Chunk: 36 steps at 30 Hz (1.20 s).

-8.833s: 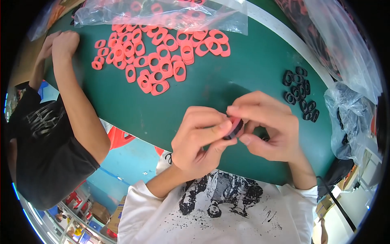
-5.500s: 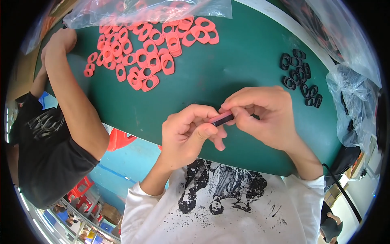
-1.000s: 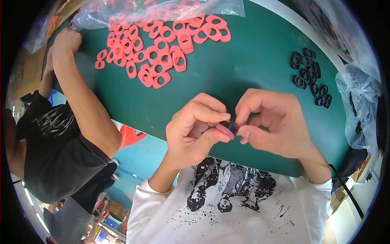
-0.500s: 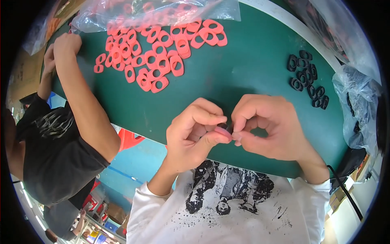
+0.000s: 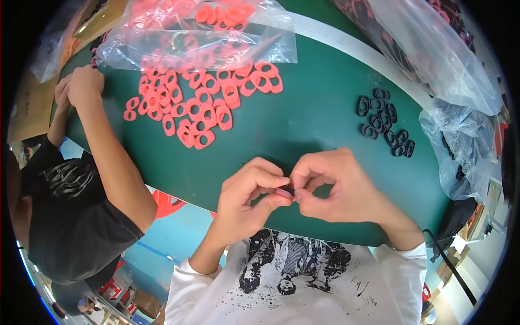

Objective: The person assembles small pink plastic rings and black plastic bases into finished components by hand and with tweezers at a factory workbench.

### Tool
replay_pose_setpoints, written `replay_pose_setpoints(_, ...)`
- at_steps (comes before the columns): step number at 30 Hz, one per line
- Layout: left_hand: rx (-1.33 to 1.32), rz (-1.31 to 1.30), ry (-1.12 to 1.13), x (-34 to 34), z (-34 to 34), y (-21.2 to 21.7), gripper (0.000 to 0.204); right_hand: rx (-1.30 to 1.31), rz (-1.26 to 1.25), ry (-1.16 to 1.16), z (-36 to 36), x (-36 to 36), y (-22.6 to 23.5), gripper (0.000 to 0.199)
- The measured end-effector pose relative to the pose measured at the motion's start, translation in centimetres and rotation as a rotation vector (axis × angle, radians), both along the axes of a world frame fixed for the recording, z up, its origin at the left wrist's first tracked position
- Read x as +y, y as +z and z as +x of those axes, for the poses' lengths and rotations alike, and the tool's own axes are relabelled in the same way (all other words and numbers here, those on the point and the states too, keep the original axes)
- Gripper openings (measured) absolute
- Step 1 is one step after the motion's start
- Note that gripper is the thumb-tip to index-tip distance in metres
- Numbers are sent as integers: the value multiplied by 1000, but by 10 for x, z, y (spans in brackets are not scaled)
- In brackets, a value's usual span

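Observation:
My left hand [image 5: 250, 194] and my right hand [image 5: 337, 187] meet fingertip to fingertip over the near edge of the green table [image 5: 319, 116]. Pinched between them is a small pink ring with a black ring against it [image 5: 286, 191]; most of the piece is hidden by my fingers. A heap of several loose pink oval rings [image 5: 200, 100] lies at the upper left of the table. A small group of black oval rings [image 5: 385, 120] lies to the upper right of my right hand.
A clear plastic bag of pink rings [image 5: 195, 32] lies at the far left. More plastic bags [image 5: 433, 49] and a crumpled one with dark parts [image 5: 466, 146] sit at the right. Another person in a black shirt [image 5: 70, 211] stretches an arm [image 5: 111, 157] along the table's left edge.
Both my hands have stayed together at the near edge, working the small piece with slight finger shifts. The other person's arm remains on the left edge.

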<state>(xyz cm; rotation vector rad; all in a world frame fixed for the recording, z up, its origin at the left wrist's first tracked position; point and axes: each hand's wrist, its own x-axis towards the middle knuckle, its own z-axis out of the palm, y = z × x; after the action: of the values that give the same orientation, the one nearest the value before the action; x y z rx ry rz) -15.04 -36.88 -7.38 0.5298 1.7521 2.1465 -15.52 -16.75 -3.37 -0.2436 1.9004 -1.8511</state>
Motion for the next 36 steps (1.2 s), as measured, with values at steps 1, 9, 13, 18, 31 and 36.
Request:
replay_pose_setpoints(1, 19, -47, -48, -2, 0, 2, 19, -5, 53, 36, 1, 1, 0, 8)
replay_pose_setpoints(9, 79, -68, -69, -4, -1, 1, 18, 192, 247, 72, 5, -5, -2, 13)
replay_pose_setpoints(13, 24, 27, 0, 2, 3, 1, 21, 147, 23, -21, 8, -7, -8, 16)
replay_pose_setpoints(18, -30, 231, -3, 9, 7, -6, 19, 182, -84, -39, 9, -6, -14, 16)
replay_pose_setpoints(31, -275, 387, 109, 6, 3, 3, 18, 221, -75, -117, 3, -3, -1, 16)
replay_pose_setpoints(36, -188, 294, 134, 9, 6, 4, 20, 195, 21, -78, 2, -3, 2, 7)
